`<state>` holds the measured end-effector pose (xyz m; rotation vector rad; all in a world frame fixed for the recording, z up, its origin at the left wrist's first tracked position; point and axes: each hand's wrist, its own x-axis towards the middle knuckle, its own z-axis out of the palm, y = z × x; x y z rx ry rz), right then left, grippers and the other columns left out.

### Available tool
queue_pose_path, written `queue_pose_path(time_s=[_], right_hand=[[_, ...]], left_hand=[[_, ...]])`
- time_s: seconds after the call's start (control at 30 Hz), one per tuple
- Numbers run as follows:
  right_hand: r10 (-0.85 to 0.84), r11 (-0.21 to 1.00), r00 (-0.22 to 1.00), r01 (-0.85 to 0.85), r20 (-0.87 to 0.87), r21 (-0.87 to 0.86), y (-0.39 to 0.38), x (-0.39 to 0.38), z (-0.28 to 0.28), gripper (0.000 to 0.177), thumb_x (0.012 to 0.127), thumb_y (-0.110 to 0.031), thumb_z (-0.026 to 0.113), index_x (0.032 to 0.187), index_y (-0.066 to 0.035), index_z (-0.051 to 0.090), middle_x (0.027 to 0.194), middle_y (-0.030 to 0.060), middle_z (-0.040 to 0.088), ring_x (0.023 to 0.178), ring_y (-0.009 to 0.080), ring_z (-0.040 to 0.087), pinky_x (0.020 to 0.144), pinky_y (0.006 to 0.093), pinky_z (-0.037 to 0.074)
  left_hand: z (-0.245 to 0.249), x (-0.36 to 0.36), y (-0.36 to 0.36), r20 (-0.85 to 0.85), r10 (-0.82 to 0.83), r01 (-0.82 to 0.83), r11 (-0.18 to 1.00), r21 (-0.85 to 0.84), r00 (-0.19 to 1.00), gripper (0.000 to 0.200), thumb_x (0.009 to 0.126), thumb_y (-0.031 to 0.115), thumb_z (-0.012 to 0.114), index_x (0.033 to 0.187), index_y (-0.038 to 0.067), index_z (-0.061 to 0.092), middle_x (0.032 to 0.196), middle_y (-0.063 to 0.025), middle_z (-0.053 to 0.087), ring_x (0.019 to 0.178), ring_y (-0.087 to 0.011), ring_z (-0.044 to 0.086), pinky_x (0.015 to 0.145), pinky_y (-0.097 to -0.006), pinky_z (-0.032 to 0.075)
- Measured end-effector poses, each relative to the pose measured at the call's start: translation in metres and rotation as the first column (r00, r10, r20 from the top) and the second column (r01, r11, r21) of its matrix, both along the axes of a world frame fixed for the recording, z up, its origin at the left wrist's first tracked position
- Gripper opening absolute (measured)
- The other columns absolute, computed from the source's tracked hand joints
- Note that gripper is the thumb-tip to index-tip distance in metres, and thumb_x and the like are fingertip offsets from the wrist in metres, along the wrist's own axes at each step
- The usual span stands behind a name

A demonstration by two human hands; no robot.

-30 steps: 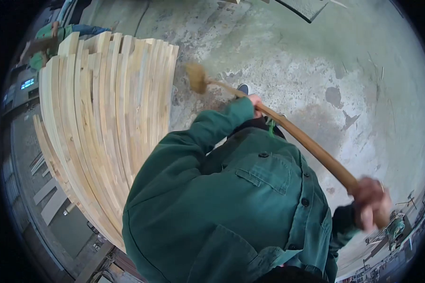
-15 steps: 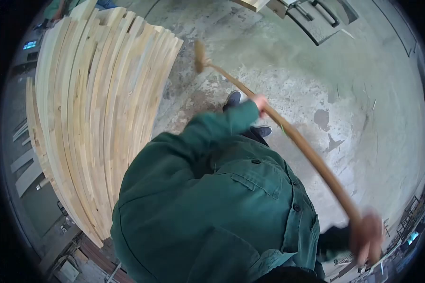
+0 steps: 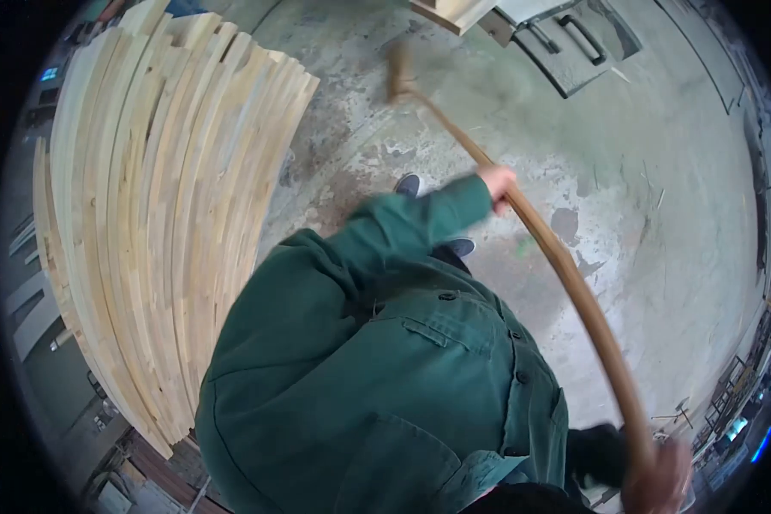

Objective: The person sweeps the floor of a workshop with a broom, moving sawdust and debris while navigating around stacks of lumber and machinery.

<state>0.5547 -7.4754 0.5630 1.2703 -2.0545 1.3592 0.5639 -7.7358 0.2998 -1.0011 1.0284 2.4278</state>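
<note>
A long, round wooden handle runs slantwise across the view; with the blurred, brown crosswise head at its far end it looks like a push broom (image 3: 565,257). My left hand (image 3: 497,187) is wrapped round the middle of the handle. At the lower right, my right hand (image 3: 661,481) grips the handle near its top end, smeared by motion. The broom's head is over the concrete floor (image 3: 351,146), to the right of the stacked boards; blur hides whether it touches the floor.
A tall stack of pale wooden boards (image 3: 154,223) stands to my left. At the upper right are a grey metal panel with black handles (image 3: 565,51) and a wooden piece (image 3: 454,13). Cluttered equipment lines the right edge. My shoes (image 3: 409,184) show below my green jacket.
The broom's head has shifted right and farther from me. My left hand has moved right, and my right hand lower in view. The view itself has shifted slightly.
</note>
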Motion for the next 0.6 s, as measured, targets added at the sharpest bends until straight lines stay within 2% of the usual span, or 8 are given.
queue_pose_path(time_s=[0.07, 0.1, 0.13, 0.27, 0.4, 0.47, 0.53, 0.6], right_hand=[[-0.233, 0.973, 0.968, 0.231, 0.097, 0.025, -0.033, -0.023, -0.048, 0.008, 0.064, -0.009, 0.039, 0.06, -0.002, 0.038, 0.053, 0.0113, 0.04, 0.05, 0.0191, 0.038, 0.046, 0.0301, 0.032], [-0.146, 0.985, 0.962, 0.164, 0.232, -0.06, -0.06, -0.026, -0.061, 0.007, 0.064, -0.008, 0.039, 0.061, -0.002, 0.039, 0.054, 0.0116, 0.04, 0.052, 0.0191, 0.038, 0.047, 0.0302, 0.032], [0.24, 0.958, 0.703, -0.061, 0.67, -0.279, -0.081, -0.035, -0.067, 0.015, 0.06, -0.015, 0.042, 0.056, -0.002, 0.034, 0.05, 0.0075, 0.036, 0.048, 0.0176, 0.037, 0.049, 0.0299, 0.032], [-0.085, 0.979, 0.841, 0.172, 0.535, -0.114, -0.058, -0.017, -0.033, 0.013, 0.062, -0.01, 0.036, 0.053, -0.003, 0.03, 0.046, 0.0065, 0.032, 0.046, 0.0171, 0.035, 0.047, 0.0287, 0.031], [0.051, 0.997, 0.974, -0.062, 0.223, 0.045, -0.044, 0.009, -0.002, 0.013, 0.058, -0.01, 0.039, 0.053, -0.001, 0.033, 0.044, 0.0089, 0.031, 0.044, 0.019, 0.034, 0.043, 0.0308, 0.03], [0.183, 0.98, 0.97, -0.192, 0.158, 0.042, -0.029, 0.015, 0.029, 0.013, 0.059, -0.011, 0.04, 0.053, -0.001, 0.033, 0.044, 0.0081, 0.031, 0.042, 0.0181, 0.033, 0.041, 0.0298, 0.029], [0.304, 0.95, 0.938, -0.312, 0.165, 0.024, -0.018, 0.018, 0.059, 0.014, 0.059, -0.012, 0.04, 0.052, -0.002, 0.033, 0.043, 0.0073, 0.031, 0.041, 0.0172, 0.033, 0.04, 0.0287, 0.029], [0.38, 0.924, 0.912, -0.38, 0.156, -0.035, 0.0, 0.022, 0.08, 0.015, 0.059, -0.013, 0.04, 0.052, -0.002, 0.033, 0.042, 0.0065, 0.031, 0.04, 0.0163, 0.032, 0.039, 0.0277, 0.028]], left_hand=[[-0.063, -0.024, -0.05, -0.067, -0.133, 0.11, 0.957, -0.268, 0.989, 0.022, 0.057, 0.021, 0.036, 0.041, 0.006, 0.034, 0.035, -0.0042, 0.03, 0.025, -0.0118, 0.027, 0.024, -0.0231, 0.021], [-0.092, -0.039, -0.07, 0.149, -0.121, 0.147, 0.972, -0.181, 0.981, 0.021, 0.057, 0.02, 0.035, 0.041, 0.006, 0.034, 0.034, -0.0039, 0.029, 0.025, -0.0114, 0.027, 0.024, -0.0238, 0.021], [-0.111, -0.057, -0.085, 0.272, -0.225, 0.21, 0.974, 0.082, 0.936, 0.022, 0.058, 0.02, 0.035, 0.042, 0.005, 0.038, 0.035, -0.0043, 0.032, 0.025, -0.012, 0.029, 0.024, -0.0239, 0.021], [-0.104, -0.122, -0.003, -0.039, -0.568, 0.484, 0.734, -0.476, 0.822, 0.023, 0.059, 0.02, 0.034, 0.045, 0.004, 0.042, 0.039, -0.0077, 0.039, 0.026, -0.0147, 0.033, 0.025, -0.0249, 0.027], [-0.079, -0.167, 0.065, -0.279, -0.598, 0.61, 0.791, -0.052, 0.751, 0.022, 0.059, 0.018, 0.035, 0.044, 0.002, 0.039, 0.038, -0.0074, 0.036, 0.026, -0.0134, 0.033, 0.024, -0.023, 0.024], [-0.038, -0.158, 0.092, -0.504, -0.422, 0.5, 0.866, 0.023, 0.754, 0.023, 0.06, 0.018, 0.035, 0.045, 0.002, 0.039, 0.038, -0.0079, 0.036, 0.027, -0.0128, 0.033, 0.024, -0.0214, 0.024], [0.021, -0.116, 0.113, -0.312, -0.236, 0.336, 0.886, 0.319, 0.92, 0.024, 0.062, 0.02, 0.035, 0.047, 0.002, 0.04, 0.038, -0.0086, 0.037, 0.026, -0.0123, 0.033, 0.023, -0.0211, 0.024], [0.072, -0.063, 0.112, -0.091, -0.178, 0.195, 0.954, 0.229, 0.98, 0.023, 0.062, 0.022, 0.038, 0.05, 0.002, 0.04, 0.039, -0.0078, 0.039, 0.025, -0.0115, 0.033, 0.023, -0.0213, 0.023]])
